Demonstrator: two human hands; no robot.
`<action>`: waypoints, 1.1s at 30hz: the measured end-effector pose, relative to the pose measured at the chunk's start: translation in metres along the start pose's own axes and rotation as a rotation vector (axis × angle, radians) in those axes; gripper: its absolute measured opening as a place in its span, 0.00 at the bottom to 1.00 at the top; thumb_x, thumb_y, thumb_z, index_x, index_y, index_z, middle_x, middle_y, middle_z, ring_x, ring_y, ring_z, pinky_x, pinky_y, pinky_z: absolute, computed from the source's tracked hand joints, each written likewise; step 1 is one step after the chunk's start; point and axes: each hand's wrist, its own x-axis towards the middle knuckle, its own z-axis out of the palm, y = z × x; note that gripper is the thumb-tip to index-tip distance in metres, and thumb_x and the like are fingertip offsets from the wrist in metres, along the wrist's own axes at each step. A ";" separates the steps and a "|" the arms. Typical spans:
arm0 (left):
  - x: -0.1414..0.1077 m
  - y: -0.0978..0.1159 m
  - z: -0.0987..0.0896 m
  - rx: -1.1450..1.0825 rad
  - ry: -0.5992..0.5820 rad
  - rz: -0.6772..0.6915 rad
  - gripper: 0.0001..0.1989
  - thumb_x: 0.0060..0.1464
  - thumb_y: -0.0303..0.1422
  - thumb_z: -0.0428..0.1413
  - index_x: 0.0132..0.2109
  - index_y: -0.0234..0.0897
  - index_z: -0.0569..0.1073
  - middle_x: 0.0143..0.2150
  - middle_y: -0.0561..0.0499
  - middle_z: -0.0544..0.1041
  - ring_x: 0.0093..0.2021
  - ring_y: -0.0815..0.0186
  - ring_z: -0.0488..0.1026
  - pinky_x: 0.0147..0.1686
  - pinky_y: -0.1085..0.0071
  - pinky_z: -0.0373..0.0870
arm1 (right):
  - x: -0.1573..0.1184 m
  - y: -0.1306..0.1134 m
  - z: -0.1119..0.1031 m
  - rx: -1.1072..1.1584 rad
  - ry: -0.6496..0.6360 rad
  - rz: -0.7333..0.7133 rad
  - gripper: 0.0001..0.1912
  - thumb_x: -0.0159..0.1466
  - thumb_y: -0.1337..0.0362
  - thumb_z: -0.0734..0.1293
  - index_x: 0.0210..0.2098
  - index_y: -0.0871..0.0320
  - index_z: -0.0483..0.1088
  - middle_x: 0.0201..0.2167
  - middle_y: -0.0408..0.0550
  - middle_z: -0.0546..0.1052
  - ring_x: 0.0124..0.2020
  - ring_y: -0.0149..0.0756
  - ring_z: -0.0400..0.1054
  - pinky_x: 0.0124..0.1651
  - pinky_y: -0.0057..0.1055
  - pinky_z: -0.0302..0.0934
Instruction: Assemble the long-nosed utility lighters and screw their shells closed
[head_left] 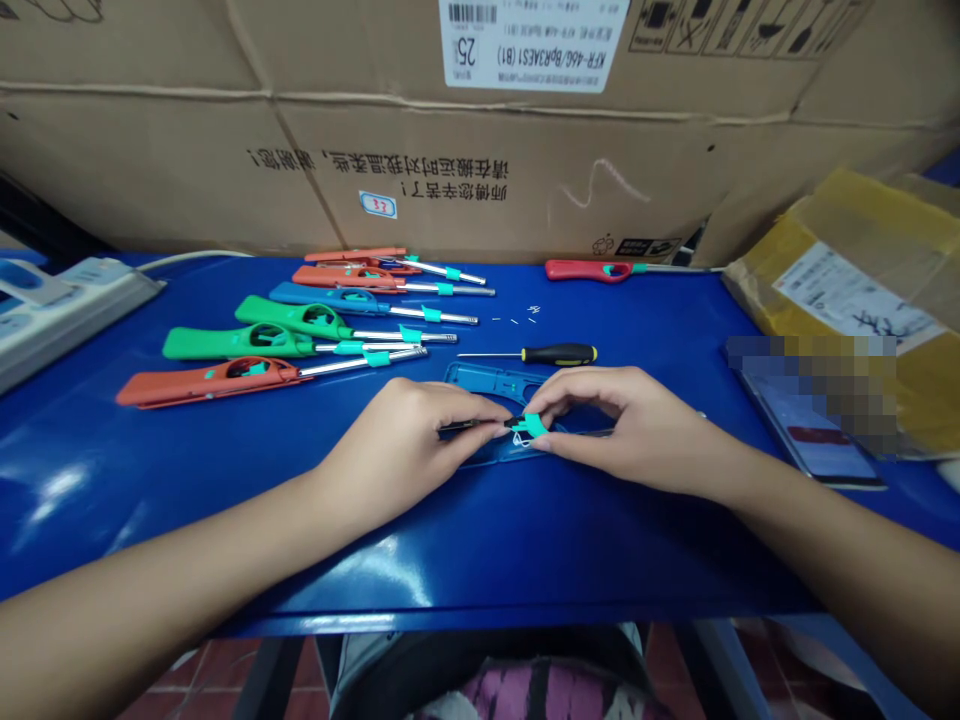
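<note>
Both hands meet over an opened blue lighter casing [487, 380] on the blue table. My left hand [420, 435] pinches a thin dark part between thumb and index finger; its far end is hidden in the grip. Thumb and fingers of my right hand [622, 425] are closed on a small teal piece [535, 425], which touches the dark part. A thin white wire [520, 440] loops below the teal piece. Just behind the hands lies a black and yellow screwdriver [559, 355], its shaft pointing left.
Several lighters [217, 380] in orange, green and blue lie at the left, beside a white power strip [64, 310]. A red lighter [589, 271] lies at the back. At the right are a phone [814, 430] and a taped package [840, 230]. A large cardboard box [420, 130] stands behind.
</note>
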 end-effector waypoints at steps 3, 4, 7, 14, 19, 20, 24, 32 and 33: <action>0.000 0.003 -0.002 -0.050 0.033 0.009 0.07 0.61 0.27 0.61 0.45 0.38 0.83 0.41 0.53 0.85 0.40 0.68 0.80 0.41 0.73 0.75 | 0.000 -0.005 -0.005 -0.026 0.002 0.002 0.10 0.60 0.60 0.73 0.41 0.56 0.78 0.39 0.46 0.82 0.39 0.35 0.75 0.45 0.33 0.71; 0.000 0.004 -0.003 -0.066 0.048 0.011 0.07 0.60 0.27 0.61 0.45 0.38 0.83 0.40 0.53 0.85 0.40 0.68 0.80 0.42 0.73 0.75 | 0.000 -0.007 -0.007 -0.012 -0.001 0.010 0.11 0.60 0.60 0.73 0.41 0.56 0.78 0.38 0.46 0.82 0.39 0.35 0.75 0.45 0.33 0.71; 0.001 0.007 -0.004 -0.090 0.076 0.004 0.07 0.60 0.28 0.63 0.45 0.38 0.83 0.40 0.52 0.83 0.40 0.69 0.79 0.43 0.74 0.74 | 0.000 -0.011 -0.010 0.011 -0.014 0.022 0.10 0.60 0.60 0.73 0.41 0.56 0.78 0.38 0.46 0.82 0.39 0.36 0.75 0.44 0.33 0.70; 0.001 0.009 -0.005 -0.153 0.065 -0.093 0.06 0.58 0.29 0.64 0.43 0.40 0.83 0.38 0.53 0.82 0.38 0.70 0.78 0.39 0.76 0.73 | -0.001 -0.014 -0.013 -0.015 -0.024 0.023 0.09 0.60 0.60 0.73 0.40 0.56 0.78 0.39 0.45 0.82 0.41 0.37 0.75 0.46 0.33 0.70; 0.000 0.003 -0.001 -0.095 0.037 -0.043 0.06 0.57 0.29 0.65 0.42 0.40 0.83 0.36 0.53 0.83 0.37 0.68 0.77 0.42 0.71 0.73 | -0.001 -0.008 -0.008 -0.096 -0.039 -0.002 0.08 0.61 0.61 0.72 0.40 0.55 0.77 0.40 0.44 0.81 0.43 0.35 0.75 0.49 0.32 0.67; 0.000 0.001 0.000 -0.084 0.027 -0.029 0.05 0.57 0.29 0.65 0.42 0.40 0.83 0.37 0.53 0.83 0.38 0.67 0.77 0.42 0.70 0.73 | -0.001 -0.006 -0.006 -0.104 -0.046 -0.001 0.08 0.61 0.61 0.72 0.40 0.55 0.77 0.40 0.43 0.81 0.43 0.35 0.75 0.49 0.32 0.67; 0.000 -0.007 0.004 -0.039 0.008 0.015 0.06 0.58 0.28 0.64 0.43 0.38 0.83 0.37 0.51 0.83 0.39 0.65 0.77 0.42 0.68 0.73 | 0.000 0.001 0.000 -0.116 -0.036 -0.027 0.07 0.61 0.64 0.72 0.40 0.56 0.76 0.40 0.44 0.80 0.43 0.35 0.74 0.49 0.32 0.66; -0.001 -0.009 0.006 0.101 -0.017 0.052 0.07 0.61 0.30 0.61 0.44 0.39 0.83 0.39 0.49 0.81 0.41 0.63 0.75 0.42 0.66 0.73 | 0.002 0.004 0.005 -0.160 -0.015 -0.053 0.07 0.61 0.68 0.71 0.39 0.55 0.75 0.39 0.47 0.76 0.42 0.37 0.72 0.47 0.34 0.65; -0.002 -0.009 0.005 0.115 -0.035 0.050 0.07 0.61 0.31 0.61 0.45 0.39 0.83 0.41 0.49 0.81 0.42 0.62 0.75 0.43 0.65 0.73 | 0.002 0.004 0.005 -0.160 -0.015 -0.053 0.07 0.61 0.68 0.71 0.40 0.55 0.75 0.39 0.47 0.76 0.42 0.37 0.72 0.47 0.34 0.65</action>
